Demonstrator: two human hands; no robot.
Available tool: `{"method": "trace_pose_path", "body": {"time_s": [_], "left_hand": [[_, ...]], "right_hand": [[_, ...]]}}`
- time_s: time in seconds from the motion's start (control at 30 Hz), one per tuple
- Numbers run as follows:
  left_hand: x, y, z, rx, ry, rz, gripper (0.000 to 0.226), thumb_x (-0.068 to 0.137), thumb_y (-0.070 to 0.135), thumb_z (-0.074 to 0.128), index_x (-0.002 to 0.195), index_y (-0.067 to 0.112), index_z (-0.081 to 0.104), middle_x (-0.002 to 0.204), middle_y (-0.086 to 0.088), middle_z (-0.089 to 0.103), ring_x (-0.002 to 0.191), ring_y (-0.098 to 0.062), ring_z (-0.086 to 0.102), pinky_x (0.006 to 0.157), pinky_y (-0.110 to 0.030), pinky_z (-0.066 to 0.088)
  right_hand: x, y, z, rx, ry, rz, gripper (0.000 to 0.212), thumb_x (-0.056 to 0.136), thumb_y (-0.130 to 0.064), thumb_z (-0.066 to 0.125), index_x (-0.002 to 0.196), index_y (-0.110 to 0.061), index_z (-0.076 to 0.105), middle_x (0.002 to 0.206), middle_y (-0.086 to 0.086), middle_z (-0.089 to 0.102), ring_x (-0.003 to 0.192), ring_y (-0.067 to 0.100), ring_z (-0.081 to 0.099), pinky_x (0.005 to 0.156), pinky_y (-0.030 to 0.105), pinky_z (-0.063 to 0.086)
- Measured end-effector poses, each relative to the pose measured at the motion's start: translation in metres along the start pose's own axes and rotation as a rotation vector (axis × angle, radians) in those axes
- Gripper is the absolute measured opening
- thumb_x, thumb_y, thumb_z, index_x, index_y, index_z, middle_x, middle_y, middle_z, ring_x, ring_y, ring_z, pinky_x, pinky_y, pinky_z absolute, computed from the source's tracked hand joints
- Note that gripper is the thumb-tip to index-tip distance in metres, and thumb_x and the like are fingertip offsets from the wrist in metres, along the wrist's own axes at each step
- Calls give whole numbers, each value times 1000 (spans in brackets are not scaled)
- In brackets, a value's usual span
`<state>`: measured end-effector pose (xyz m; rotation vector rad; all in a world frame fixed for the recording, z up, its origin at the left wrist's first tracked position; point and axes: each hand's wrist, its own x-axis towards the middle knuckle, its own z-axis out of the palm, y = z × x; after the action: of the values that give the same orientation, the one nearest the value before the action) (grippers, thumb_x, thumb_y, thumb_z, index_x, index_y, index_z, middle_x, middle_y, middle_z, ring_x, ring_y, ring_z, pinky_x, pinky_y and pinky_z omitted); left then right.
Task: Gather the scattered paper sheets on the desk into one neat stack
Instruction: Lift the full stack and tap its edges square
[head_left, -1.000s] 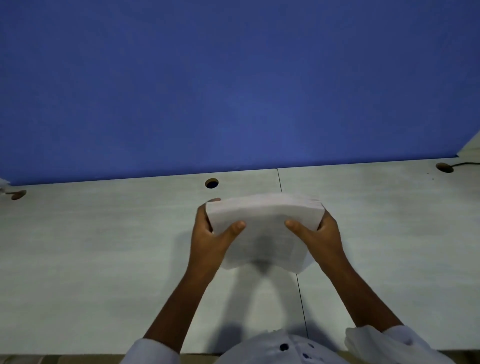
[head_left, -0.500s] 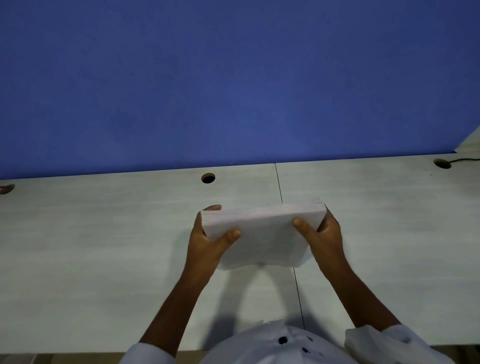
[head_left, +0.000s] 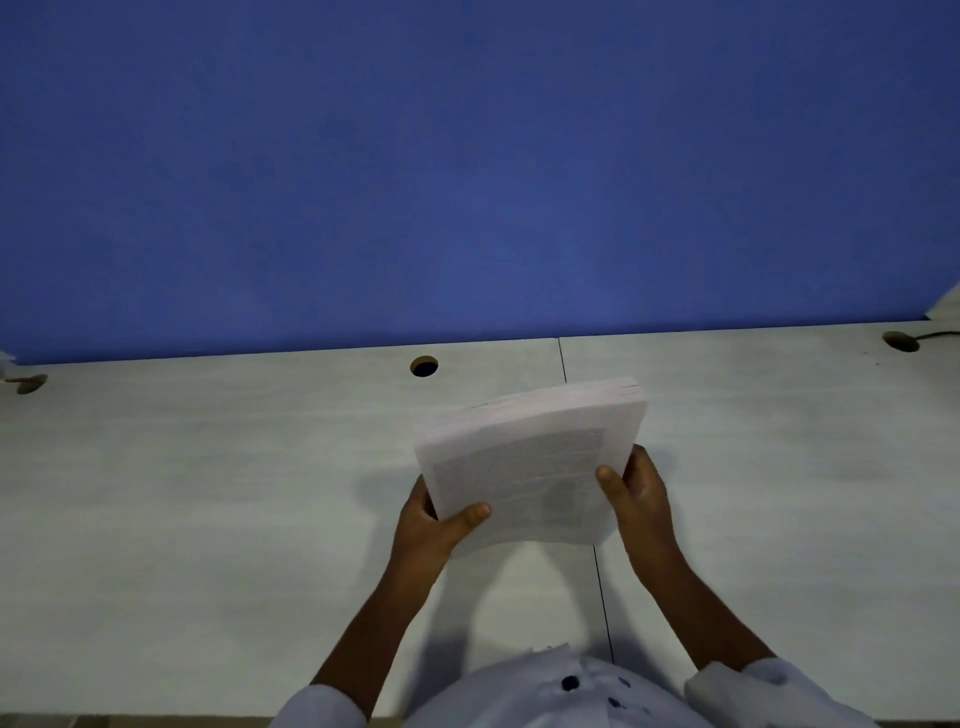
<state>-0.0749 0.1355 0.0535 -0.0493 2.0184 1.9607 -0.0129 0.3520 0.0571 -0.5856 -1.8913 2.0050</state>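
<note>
At frame centre I grip the paper stack (head_left: 535, 467) by its sides with left hand (head_left: 431, 525) and right hand (head_left: 636, 493), raised off the bench (head_left: 208, 493) to square its edges.

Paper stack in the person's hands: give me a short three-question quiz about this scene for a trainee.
1. Which hands grip the paper stack? A: left only. B: right only. C: both.
2. True or false: the stack lies flat on the desk, untouched.
3. Fill in: the panel behind the desk is ___.
Key: 1 C, the left hand and right hand each grip a side. 2 False, it is held tilted. 3 Blue.
</note>
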Motion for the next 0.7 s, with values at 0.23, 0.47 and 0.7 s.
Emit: {"method": "trace_pose_path", "body": {"time_s": [0.23, 0.47, 0.7], "left_hand": [[3, -9, 9, 29, 85, -28, 50, 71, 27, 83, 116, 19, 64, 106, 4, 72, 99, -12, 68, 73, -16, 55], [15, 21, 24, 69, 178, 39, 22, 83, 30, 74, 102, 33, 64, 93, 18, 68, 86, 2, 64, 68, -10, 50], [22, 32, 13, 14, 74, 46, 41, 75, 24, 81, 111, 28, 63, 106, 8, 71, 98, -11, 67, 77, -21, 56]], "right_hand": [[4, 11, 9, -7, 3, 58, 65, 52, -47, 90, 109, -27, 65, 97, -8, 74, 91, 8, 70, 70, 21, 56], [16, -23, 19, -102, -59, 40, 43, 68, -22, 87, 105, -27, 65, 93, -16, 69, 85, -1, 68, 58, 9, 50], [25, -29, 5, -99, -9, 25, 40, 69, -16, 86, 102, -24, 64, 92, -13, 68, 87, 6, 66, 59, 11, 53]]}}
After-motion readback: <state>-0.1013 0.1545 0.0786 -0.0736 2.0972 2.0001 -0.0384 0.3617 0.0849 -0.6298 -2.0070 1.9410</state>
